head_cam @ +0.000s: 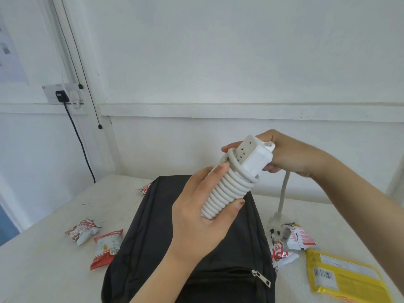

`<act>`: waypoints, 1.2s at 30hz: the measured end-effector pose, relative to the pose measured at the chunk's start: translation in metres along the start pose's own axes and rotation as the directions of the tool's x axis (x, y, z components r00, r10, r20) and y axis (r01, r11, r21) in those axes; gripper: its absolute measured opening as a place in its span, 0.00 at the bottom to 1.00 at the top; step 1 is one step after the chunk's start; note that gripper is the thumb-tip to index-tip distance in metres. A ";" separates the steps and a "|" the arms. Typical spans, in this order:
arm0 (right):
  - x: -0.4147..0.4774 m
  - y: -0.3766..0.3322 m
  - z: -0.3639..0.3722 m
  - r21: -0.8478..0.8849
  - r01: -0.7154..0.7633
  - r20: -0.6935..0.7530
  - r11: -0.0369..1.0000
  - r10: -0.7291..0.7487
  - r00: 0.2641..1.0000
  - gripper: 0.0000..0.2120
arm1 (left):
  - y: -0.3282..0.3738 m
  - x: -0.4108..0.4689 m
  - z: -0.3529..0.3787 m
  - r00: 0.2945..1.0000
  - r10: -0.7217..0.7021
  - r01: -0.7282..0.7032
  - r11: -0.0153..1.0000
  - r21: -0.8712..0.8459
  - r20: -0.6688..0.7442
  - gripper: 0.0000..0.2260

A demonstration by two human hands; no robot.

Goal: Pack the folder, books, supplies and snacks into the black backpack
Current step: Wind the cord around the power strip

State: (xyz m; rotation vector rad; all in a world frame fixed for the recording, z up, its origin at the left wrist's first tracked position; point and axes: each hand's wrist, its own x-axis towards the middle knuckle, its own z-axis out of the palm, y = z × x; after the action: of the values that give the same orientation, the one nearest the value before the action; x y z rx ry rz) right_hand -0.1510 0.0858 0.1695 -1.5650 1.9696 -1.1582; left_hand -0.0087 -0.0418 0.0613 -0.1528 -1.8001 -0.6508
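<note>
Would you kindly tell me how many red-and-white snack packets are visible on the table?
5 snack packets: one beyond the black backpack's far-left corner, two left of it, two right of it by the plug. Others may be hidden.

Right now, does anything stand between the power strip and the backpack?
No object does: the power strip, held by left hand and right hand, hangs above the black backpack. But no open compartment shows, and its plug lies among snack packets beside the bag.
</note>
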 end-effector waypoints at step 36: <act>-0.021 0.030 0.049 -0.056 -0.116 -0.290 0.992 0.095 0.952 0.16 | -0.015 0.003 0.009 0.943 -0.304 0.276 0.942 0.190 0.135 0.26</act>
State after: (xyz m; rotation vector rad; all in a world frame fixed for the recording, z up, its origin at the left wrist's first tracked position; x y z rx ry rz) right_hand -0.1283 0.0882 0.1126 -1.3672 2.2727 -1.3465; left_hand -0.0233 -0.0502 0.0573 0.1844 -2.0481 -0.7057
